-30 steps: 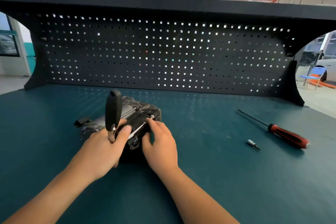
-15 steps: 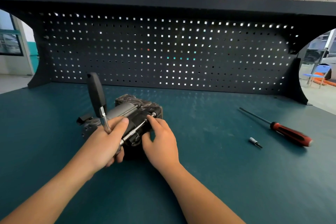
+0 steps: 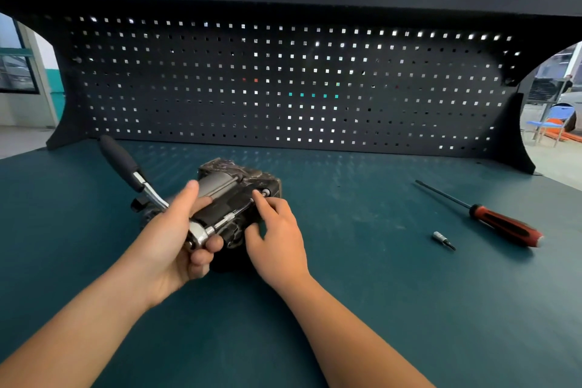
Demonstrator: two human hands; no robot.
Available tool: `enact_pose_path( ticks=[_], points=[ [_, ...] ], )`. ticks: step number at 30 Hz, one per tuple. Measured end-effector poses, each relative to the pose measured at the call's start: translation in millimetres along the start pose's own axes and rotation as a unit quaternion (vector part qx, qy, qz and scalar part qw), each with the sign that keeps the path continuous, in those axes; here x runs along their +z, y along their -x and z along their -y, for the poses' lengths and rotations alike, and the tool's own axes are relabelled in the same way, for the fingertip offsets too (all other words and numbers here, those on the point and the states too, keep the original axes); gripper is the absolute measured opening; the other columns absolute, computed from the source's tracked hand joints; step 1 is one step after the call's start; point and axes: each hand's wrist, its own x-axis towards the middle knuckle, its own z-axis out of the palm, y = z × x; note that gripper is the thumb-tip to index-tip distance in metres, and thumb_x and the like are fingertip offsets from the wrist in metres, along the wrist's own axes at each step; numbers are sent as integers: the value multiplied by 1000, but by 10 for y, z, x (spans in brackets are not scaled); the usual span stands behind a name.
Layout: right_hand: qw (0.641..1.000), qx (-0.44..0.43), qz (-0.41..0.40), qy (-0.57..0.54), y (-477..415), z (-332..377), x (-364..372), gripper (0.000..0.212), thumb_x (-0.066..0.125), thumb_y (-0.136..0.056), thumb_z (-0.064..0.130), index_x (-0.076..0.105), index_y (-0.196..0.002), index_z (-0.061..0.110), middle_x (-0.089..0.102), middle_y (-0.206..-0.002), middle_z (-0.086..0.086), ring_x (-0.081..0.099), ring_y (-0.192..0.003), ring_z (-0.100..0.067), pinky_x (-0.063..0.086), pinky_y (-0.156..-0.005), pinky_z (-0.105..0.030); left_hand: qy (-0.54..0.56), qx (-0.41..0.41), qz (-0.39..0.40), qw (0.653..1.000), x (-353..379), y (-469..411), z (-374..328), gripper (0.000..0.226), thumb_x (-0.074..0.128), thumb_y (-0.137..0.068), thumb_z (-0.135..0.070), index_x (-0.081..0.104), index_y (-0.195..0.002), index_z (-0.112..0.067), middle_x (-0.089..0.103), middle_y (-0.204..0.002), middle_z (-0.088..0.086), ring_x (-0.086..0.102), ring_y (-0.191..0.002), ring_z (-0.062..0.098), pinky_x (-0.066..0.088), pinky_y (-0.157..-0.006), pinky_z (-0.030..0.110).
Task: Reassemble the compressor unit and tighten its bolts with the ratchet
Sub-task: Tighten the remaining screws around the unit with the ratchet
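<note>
The dark compressor unit (image 3: 239,181) lies on the green bench left of centre. My left hand (image 3: 171,239) grips the chrome head of the ratchet (image 3: 198,235). The ratchet's black handle (image 3: 121,162) leans up and to the far left. A thin extension bar (image 3: 234,214) runs from the ratchet head to a bolt at the unit's right end. My right hand (image 3: 277,242) pinches the far tip of that bar at the bolt with its fingertips. The lower part of the unit is hidden behind both hands.
A red-and-black-handled screwdriver (image 3: 500,224) lies on the bench (image 3: 378,293) at the right, with a small loose bit (image 3: 442,239) in front of it. A black pegboard (image 3: 283,88) walls off the back of the bench under a dark shelf.
The ratchet handle has swung from nearly upright over to the far left, turning about the bar. My right hand has stayed at the bolt end.
</note>
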Motion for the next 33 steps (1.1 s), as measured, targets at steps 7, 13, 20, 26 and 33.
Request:
enact_pose_path(
  ticks=[7,13,20,26,33],
  points=[
    [1000,4,13,14,13,7,-5,55,43,-93,14,29,-146,19,36,-139,3,34,-126,-13,35,-96,-24,-160,133,-40,977,-13,4,59,31,42,-93,-46,51,-116,-27,49,-40,-3,39,-29,8,28,-30,16],
    [1000,21,9,-3,36,11,-3,55,46,-93,16,30,-146,19,35,-139,3,40,-123,-13,37,-93,-22,-407,247,-44,878,39,49,177,59,42,-58,-76,27,-113,-62,56,-45,-12,50,-41,6,39,-52,29],
    [997,61,12,-54,59,16,19,59,47,-90,13,32,-144,27,38,-134,5,43,-116,-11,37,-84,-19,-466,235,-73,850,9,0,164,33,53,-80,-39,44,-110,-48,63,-62,-8,61,-62,16,54,-67,38],
    [985,104,38,-136,49,-6,34,73,53,-84,16,19,-148,28,30,-140,6,38,-124,-9,28,-89,-16,-364,239,22,900,-43,-36,174,56,61,-76,4,48,-111,-39,58,-50,-17,50,-45,-3,36,-45,6],
    [983,68,108,-129,54,-55,59,102,70,-75,25,1,-149,32,3,-144,19,8,-138,-7,19,-105,-20,-344,214,52,913,-129,-71,189,55,58,-82,3,47,-121,-34,54,-45,-3,47,-38,6,39,-44,13]
  ],
)
